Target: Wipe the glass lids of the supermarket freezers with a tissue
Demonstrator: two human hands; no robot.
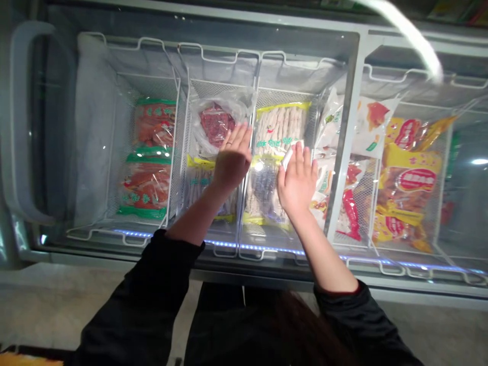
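I look down on a chest freezer with a sliding glass lid. My left hand lies flat on the glass, fingers stretched out, over a clear bag of dark red meat and a yellow-edged pack. My right hand also rests on the glass with fingers extended, pressing a small white cloth under its fingertips. Below it lie yellow-edged packs of pale sticks. Both black sleeves are pushed up the forearms.
White wire baskets divide the freezer. Green-edged packs of red meat fill the left basket. Red and yellow packets sit at the right. A grey lid handle stands at far left. A light strip runs along the front edge.
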